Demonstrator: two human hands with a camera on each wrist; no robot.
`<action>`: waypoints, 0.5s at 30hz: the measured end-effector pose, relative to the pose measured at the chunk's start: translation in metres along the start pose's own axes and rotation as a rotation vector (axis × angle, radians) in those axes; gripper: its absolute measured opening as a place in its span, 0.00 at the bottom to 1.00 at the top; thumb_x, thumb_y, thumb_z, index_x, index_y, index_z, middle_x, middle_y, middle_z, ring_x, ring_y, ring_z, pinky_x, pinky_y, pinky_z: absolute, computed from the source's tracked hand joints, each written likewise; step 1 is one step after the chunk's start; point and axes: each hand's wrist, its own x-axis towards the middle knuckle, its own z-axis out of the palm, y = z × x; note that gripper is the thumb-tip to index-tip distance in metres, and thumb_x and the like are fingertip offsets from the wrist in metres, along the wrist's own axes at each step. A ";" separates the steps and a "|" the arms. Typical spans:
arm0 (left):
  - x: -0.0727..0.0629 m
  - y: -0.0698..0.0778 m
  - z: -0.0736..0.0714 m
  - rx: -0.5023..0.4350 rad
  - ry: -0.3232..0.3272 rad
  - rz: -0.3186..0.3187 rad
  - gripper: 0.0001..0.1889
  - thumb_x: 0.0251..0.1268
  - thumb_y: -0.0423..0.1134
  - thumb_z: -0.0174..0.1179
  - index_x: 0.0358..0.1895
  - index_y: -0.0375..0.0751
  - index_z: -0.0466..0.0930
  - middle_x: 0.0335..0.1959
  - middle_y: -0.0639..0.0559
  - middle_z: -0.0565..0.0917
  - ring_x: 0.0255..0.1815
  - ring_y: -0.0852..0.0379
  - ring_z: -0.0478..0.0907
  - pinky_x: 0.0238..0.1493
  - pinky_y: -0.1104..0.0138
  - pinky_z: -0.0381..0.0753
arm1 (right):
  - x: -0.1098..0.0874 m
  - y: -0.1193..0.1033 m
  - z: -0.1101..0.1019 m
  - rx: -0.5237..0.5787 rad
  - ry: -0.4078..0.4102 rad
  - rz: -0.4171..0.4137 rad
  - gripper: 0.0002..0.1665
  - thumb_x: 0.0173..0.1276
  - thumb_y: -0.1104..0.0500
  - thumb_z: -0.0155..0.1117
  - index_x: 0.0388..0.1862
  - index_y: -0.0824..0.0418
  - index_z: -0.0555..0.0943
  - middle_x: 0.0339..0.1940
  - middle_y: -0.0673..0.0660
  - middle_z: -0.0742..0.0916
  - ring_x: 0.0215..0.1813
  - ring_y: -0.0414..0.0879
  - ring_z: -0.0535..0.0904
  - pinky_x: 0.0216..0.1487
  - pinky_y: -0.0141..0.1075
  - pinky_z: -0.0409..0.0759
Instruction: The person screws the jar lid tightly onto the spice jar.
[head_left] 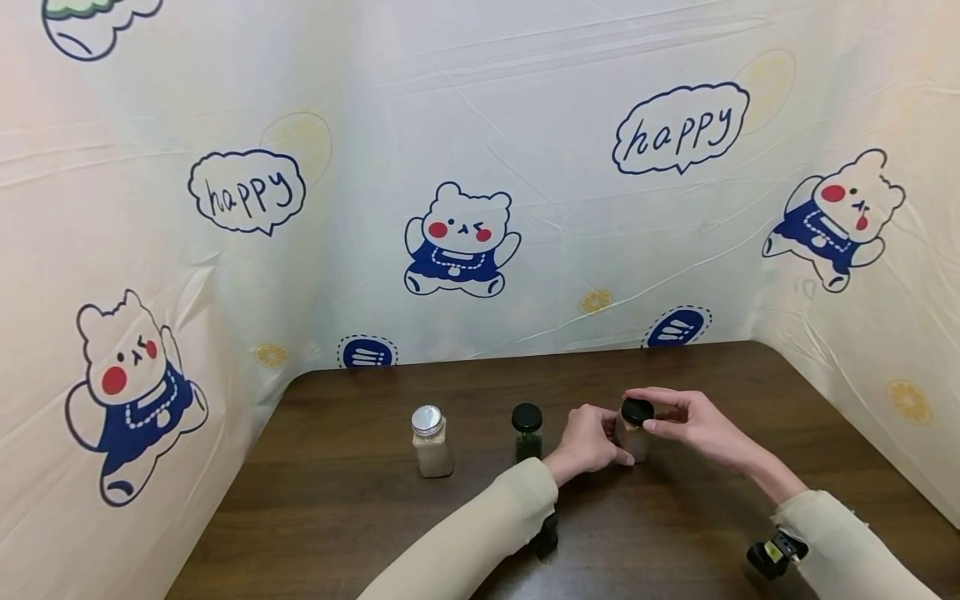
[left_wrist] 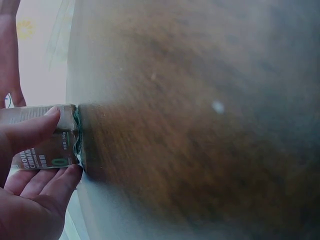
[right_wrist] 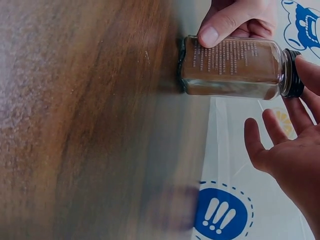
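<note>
A square glass jar of brown ground cinnamon (right_wrist: 235, 65) stands upright on the wooden table, right of the middle in the head view. My left hand (head_left: 588, 439) grips its body low down, thumb on one side and fingers on the other. On top, the black lid (head_left: 637, 410) is pinched between the thumb and index finger of my right hand (head_left: 701, 425). In the right wrist view the lid sits on the jar's neck, and that hand's other fingers spread away from the glass. The left wrist view shows part of the jar's printed label (left_wrist: 37, 157).
Left of my left hand stands a jar with a black lid and green contents (head_left: 528, 433). Farther left is a jar of pale powder (head_left: 432, 446) with a silver lid. A printed curtain (head_left: 555, 250) hangs behind the table (head_left: 337, 517) and along its sides.
</note>
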 end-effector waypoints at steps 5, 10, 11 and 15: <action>-0.001 0.000 0.000 -0.011 0.002 -0.009 0.25 0.46 0.34 0.87 0.52 0.44 0.92 0.37 0.59 0.91 0.38 0.68 0.84 0.45 0.71 0.83 | -0.001 -0.001 0.002 -0.050 0.025 -0.009 0.26 0.75 0.67 0.67 0.70 0.68 0.79 0.66 0.68 0.84 0.58 0.44 0.84 0.52 0.34 0.84; -0.001 0.001 -0.001 -0.012 0.002 -0.010 0.25 0.46 0.34 0.87 0.52 0.44 0.92 0.38 0.58 0.91 0.39 0.68 0.84 0.46 0.71 0.84 | -0.002 -0.003 0.002 -0.086 0.042 0.005 0.26 0.75 0.66 0.68 0.70 0.67 0.79 0.65 0.65 0.84 0.59 0.45 0.83 0.53 0.35 0.83; -0.001 0.001 -0.001 -0.011 0.002 -0.010 0.26 0.45 0.34 0.87 0.52 0.44 0.92 0.38 0.58 0.91 0.39 0.68 0.84 0.46 0.71 0.84 | -0.002 -0.003 0.003 -0.086 0.044 0.012 0.26 0.75 0.65 0.68 0.70 0.67 0.79 0.65 0.66 0.84 0.58 0.45 0.83 0.53 0.35 0.84; -0.001 0.001 -0.001 -0.009 0.004 -0.009 0.26 0.45 0.34 0.87 0.53 0.43 0.91 0.39 0.58 0.91 0.40 0.68 0.85 0.47 0.71 0.84 | -0.003 -0.004 0.003 -0.078 0.052 0.042 0.26 0.76 0.65 0.68 0.71 0.67 0.79 0.66 0.67 0.84 0.56 0.47 0.84 0.50 0.36 0.85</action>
